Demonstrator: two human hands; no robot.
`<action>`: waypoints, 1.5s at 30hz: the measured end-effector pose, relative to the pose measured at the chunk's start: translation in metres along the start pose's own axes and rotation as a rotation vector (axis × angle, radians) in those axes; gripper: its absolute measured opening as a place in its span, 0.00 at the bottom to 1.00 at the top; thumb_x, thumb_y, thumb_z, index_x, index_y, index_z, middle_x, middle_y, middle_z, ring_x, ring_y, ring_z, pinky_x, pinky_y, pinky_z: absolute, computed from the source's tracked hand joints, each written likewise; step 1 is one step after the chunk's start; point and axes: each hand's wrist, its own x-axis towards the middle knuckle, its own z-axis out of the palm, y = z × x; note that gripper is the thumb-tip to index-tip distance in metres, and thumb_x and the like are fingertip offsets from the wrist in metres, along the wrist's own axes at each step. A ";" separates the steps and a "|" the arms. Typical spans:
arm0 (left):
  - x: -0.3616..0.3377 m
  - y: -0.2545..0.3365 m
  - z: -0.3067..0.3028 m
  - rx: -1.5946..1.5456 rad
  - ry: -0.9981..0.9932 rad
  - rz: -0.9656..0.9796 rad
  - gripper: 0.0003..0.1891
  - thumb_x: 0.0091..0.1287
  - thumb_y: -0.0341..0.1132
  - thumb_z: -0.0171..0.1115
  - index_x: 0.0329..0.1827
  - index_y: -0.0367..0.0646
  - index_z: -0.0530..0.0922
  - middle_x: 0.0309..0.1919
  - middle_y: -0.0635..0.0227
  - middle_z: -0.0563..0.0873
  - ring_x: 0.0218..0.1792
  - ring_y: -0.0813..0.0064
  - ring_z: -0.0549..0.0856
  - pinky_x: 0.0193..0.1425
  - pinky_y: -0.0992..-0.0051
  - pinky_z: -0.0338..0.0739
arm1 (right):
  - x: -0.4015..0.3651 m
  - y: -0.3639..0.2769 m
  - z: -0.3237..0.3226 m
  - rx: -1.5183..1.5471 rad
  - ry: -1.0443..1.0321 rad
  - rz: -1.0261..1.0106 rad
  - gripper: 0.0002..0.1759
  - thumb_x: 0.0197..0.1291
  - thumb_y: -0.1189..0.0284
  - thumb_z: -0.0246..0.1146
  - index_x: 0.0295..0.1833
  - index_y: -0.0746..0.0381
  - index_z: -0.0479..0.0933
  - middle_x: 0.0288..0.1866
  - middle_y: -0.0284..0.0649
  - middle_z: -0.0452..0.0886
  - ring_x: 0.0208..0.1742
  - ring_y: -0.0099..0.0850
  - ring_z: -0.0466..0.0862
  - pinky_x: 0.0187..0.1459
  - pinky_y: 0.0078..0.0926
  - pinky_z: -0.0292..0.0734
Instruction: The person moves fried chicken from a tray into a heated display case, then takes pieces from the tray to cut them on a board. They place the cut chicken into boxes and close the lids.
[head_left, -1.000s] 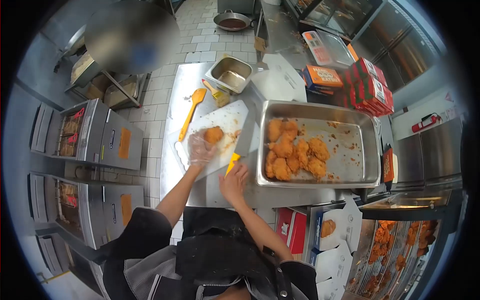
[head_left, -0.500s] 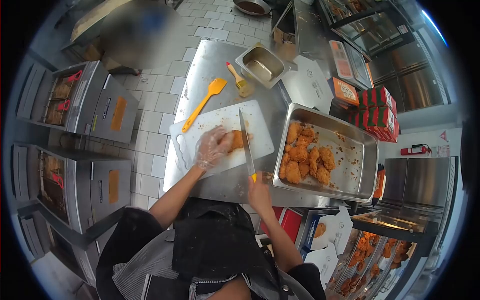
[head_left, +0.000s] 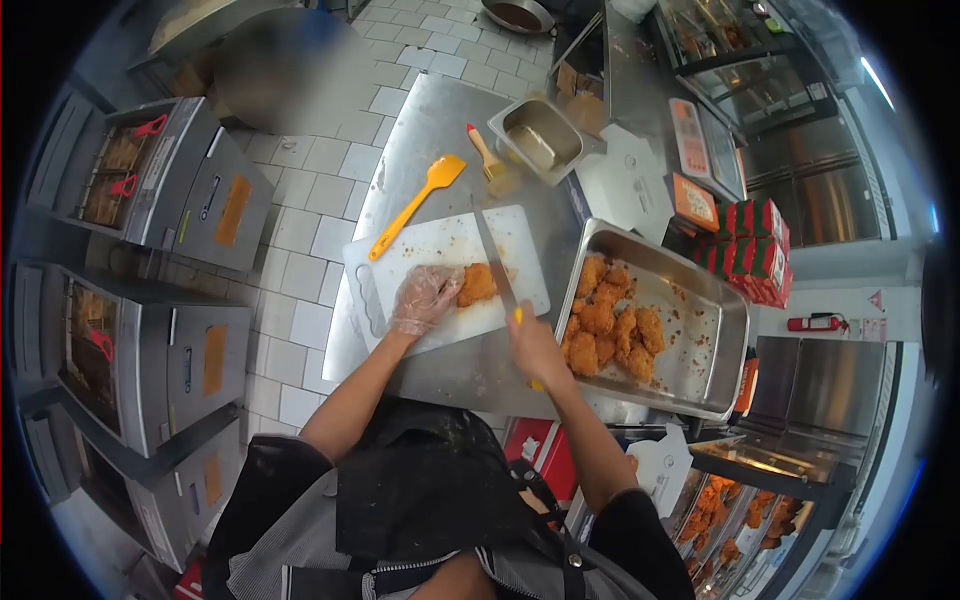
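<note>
My left hand (head_left: pixel 428 298) wears a clear plastic glove. Its fingers grip the left side of a golden piece of fried chicken (head_left: pixel 479 285) on a white cutting board (head_left: pixel 527 285). In my bare right hand (head_left: pixel 537 350) is a long knife (head_left: pixel 494 252) with a yellow handle. The blade points away from me and passes along the right edge of the chicken. Crumbs are scattered on the board around it. A yellow spatula (head_left: pixel 408 215) lies across the board's far left edge.
A deep steel pan (head_left: pixel 695 345) with several fried chicken pieces stands to the right. Beyond the board are a pastry brush (head_left: pixel 484 152), a small steel container (head_left: pixel 538 150) and an open white box (head_left: pixel 625 185). Red-and-green boxes (head_left: pixel 750 250) are stacked farther right; fryer-like machines (head_left: pixel 215 195) line the left.
My right hand and the knife have moved forward, away from my body, and the blade tilts more. My left hand stays at the chicken. The whole view has shifted slightly.
</note>
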 end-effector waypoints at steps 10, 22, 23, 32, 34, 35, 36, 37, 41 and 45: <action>-0.009 0.011 -0.010 -0.091 -0.116 -0.017 0.11 0.65 0.41 0.64 0.42 0.45 0.84 0.37 0.61 0.86 0.42 0.54 0.82 0.50 0.59 0.77 | 0.020 -0.002 0.048 0.059 0.043 0.069 0.23 0.74 0.64 0.52 0.65 0.68 0.61 0.35 0.68 0.81 0.40 0.69 0.80 0.43 0.65 0.71; -0.013 0.001 0.001 -0.226 0.157 0.067 0.07 0.62 0.32 0.68 0.42 0.44 0.82 0.38 0.62 0.86 0.37 0.63 0.87 0.44 0.66 0.82 | 0.020 -0.004 0.054 0.080 0.022 0.006 0.20 0.74 0.63 0.52 0.61 0.67 0.61 0.35 0.69 0.81 0.40 0.68 0.81 0.42 0.62 0.72; -0.014 0.005 0.001 -0.250 0.194 -0.082 0.07 0.62 0.32 0.68 0.41 0.43 0.82 0.36 0.61 0.86 0.36 0.62 0.86 0.44 0.66 0.81 | 0.028 -0.009 0.044 0.066 0.005 -0.026 0.20 0.74 0.63 0.52 0.61 0.67 0.61 0.35 0.69 0.80 0.40 0.68 0.81 0.42 0.62 0.72; -0.020 0.000 -0.004 -0.277 0.041 -0.203 0.07 0.64 0.34 0.66 0.36 0.39 0.80 0.34 0.56 0.85 0.36 0.56 0.87 0.42 0.63 0.80 | -0.009 0.002 0.094 0.095 0.063 -0.010 0.22 0.74 0.63 0.53 0.60 0.68 0.61 0.32 0.67 0.81 0.37 0.69 0.80 0.37 0.63 0.71; -0.021 0.003 0.000 -0.232 0.050 -0.203 0.06 0.63 0.33 0.66 0.36 0.40 0.80 0.33 0.57 0.85 0.35 0.56 0.86 0.42 0.63 0.80 | 0.013 -0.001 0.094 0.125 0.059 -0.032 0.22 0.74 0.63 0.53 0.61 0.68 0.60 0.31 0.66 0.81 0.36 0.69 0.80 0.36 0.62 0.71; -0.016 0.003 -0.002 -0.186 0.067 -0.197 0.05 0.62 0.32 0.65 0.36 0.41 0.79 0.31 0.58 0.85 0.35 0.56 0.86 0.42 0.62 0.81 | 0.022 -0.005 0.091 0.153 0.060 -0.061 0.22 0.74 0.63 0.53 0.61 0.68 0.60 0.30 0.65 0.81 0.36 0.68 0.80 0.35 0.62 0.71; -0.012 0.005 -0.005 -0.182 0.062 -0.163 0.05 0.62 0.32 0.65 0.36 0.41 0.79 0.31 0.58 0.85 0.35 0.56 0.86 0.42 0.62 0.81 | 0.017 -0.012 0.085 0.165 0.093 -0.061 0.22 0.74 0.63 0.53 0.61 0.68 0.60 0.30 0.65 0.81 0.36 0.68 0.80 0.35 0.62 0.71; -0.010 0.007 -0.008 -0.173 0.104 -0.151 0.05 0.63 0.32 0.64 0.36 0.41 0.79 0.32 0.59 0.85 0.37 0.56 0.85 0.43 0.62 0.80 | 0.003 -0.020 0.078 0.142 0.154 -0.012 0.21 0.74 0.64 0.53 0.60 0.68 0.60 0.29 0.65 0.81 0.35 0.67 0.80 0.34 0.61 0.71; 0.013 0.034 -0.028 -0.043 0.006 0.166 0.15 0.60 0.43 0.67 0.45 0.46 0.80 0.51 0.57 0.82 0.54 0.54 0.80 0.56 0.52 0.74 | -0.050 -0.008 0.076 0.204 0.393 0.185 0.20 0.75 0.64 0.51 0.62 0.66 0.60 0.30 0.66 0.80 0.35 0.68 0.80 0.35 0.61 0.73; 0.052 0.045 0.004 0.245 -0.267 0.643 0.28 0.58 0.49 0.66 0.62 0.51 0.76 0.67 0.56 0.72 0.68 0.50 0.70 0.74 0.43 0.57 | -0.020 0.037 0.105 0.055 0.477 0.298 0.16 0.76 0.66 0.48 0.56 0.69 0.62 0.28 0.62 0.82 0.33 0.61 0.84 0.33 0.55 0.78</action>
